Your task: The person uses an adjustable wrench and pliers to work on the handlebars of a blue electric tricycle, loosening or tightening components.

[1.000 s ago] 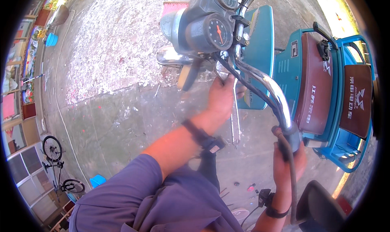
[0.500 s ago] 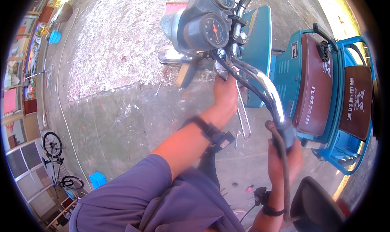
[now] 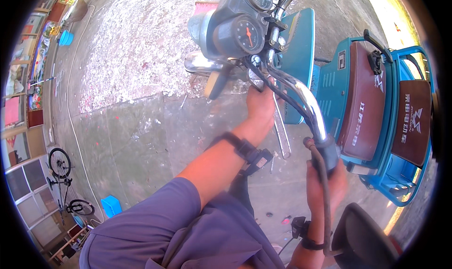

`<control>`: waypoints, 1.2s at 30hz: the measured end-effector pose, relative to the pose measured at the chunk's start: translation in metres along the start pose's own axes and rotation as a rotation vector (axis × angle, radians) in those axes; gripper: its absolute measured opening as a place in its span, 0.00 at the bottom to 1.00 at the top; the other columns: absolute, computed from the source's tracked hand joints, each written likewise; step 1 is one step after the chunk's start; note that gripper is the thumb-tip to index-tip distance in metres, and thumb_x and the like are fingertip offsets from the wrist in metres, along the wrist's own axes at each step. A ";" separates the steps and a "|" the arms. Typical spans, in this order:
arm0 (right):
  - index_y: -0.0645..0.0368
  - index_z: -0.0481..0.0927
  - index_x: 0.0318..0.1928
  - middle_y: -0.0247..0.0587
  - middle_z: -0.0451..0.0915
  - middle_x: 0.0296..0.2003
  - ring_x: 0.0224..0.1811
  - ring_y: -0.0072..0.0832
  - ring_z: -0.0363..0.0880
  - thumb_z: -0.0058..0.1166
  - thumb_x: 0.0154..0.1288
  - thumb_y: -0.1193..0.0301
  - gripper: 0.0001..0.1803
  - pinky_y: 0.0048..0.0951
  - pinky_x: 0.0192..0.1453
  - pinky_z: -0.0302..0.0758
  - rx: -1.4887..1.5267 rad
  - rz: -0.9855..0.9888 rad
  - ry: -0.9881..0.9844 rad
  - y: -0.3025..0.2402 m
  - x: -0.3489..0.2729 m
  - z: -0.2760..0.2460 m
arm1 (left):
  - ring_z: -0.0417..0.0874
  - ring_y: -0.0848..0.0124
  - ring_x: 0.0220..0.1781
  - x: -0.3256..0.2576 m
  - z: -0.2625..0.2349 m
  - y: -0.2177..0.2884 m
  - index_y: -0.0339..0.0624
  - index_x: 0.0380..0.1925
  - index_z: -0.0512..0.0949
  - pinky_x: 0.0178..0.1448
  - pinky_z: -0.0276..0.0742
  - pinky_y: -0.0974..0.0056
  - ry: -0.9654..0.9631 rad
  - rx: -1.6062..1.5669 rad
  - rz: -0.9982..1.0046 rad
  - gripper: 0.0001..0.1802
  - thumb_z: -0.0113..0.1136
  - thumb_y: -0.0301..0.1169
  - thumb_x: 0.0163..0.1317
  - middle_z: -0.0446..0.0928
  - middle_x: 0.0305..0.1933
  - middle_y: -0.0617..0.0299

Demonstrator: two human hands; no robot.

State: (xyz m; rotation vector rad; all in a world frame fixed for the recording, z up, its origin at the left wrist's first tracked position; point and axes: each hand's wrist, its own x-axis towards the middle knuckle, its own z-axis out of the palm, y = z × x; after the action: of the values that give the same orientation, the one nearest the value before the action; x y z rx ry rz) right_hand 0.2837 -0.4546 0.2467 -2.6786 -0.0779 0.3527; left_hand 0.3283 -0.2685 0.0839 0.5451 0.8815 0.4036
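My left hand (image 3: 260, 106) is closed beside the steering column under the dials of a teal electric three-wheeler. A long silver wrench (image 3: 281, 132) slants down from its fingers, its ring end free over the floor. The wrench's upper end and most of the fingertips are hidden by the hand and the column. My right hand (image 3: 326, 184) wraps around the dark rubber grip (image 3: 331, 157) at the end of the chrome handlebar (image 3: 308, 102). A brake lever (image 3: 321, 170) runs down in front of that hand.
A round speedometer (image 3: 247, 34) sits above my left hand. Behind the handlebar are the teal front panel (image 3: 301, 57) and brown seat (image 3: 365, 104). A black mirror (image 3: 360, 236) stands near my right forearm. Farther left are a bicycle (image 3: 66, 184) and blue bucket (image 3: 111, 206).
The handlebar grip and my right hand have shifted slightly left. My left hand keeps its place at the column, with the wrench at nearly the same slant.
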 end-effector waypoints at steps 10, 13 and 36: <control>0.58 0.79 0.55 0.46 0.85 0.43 0.48 0.34 0.84 0.65 0.55 0.74 0.24 0.34 0.54 0.77 0.072 -0.076 0.016 0.003 0.001 0.000 | 0.82 0.66 0.40 -0.008 0.008 -0.002 0.36 0.45 0.72 0.42 0.81 0.61 -0.034 -0.045 0.025 0.08 0.51 0.30 0.74 0.76 0.41 0.59; 0.59 0.79 0.53 0.49 0.84 0.41 0.45 0.41 0.83 0.66 0.53 0.72 0.24 0.36 0.51 0.77 0.061 -0.117 0.035 0.006 0.001 0.001 | 0.82 0.70 0.36 -0.008 0.012 -0.001 0.39 0.39 0.72 0.36 0.78 0.64 -0.054 -0.049 0.046 0.06 0.53 0.31 0.74 0.78 0.34 0.61; 0.62 0.79 0.43 0.53 0.80 0.31 0.33 0.54 0.81 0.69 0.50 0.69 0.20 0.39 0.40 0.77 0.116 -0.205 0.127 0.009 0.004 0.006 | 0.84 0.67 0.37 -0.006 0.014 -0.006 0.37 0.46 0.68 0.42 0.80 0.61 -0.047 -0.061 0.091 0.07 0.52 0.27 0.73 0.78 0.40 0.58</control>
State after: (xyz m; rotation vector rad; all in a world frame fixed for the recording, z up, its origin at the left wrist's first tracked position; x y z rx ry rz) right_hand 0.2855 -0.4600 0.2365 -2.5424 -0.2815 0.1182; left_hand 0.3365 -0.2806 0.0914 0.5372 0.7992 0.4968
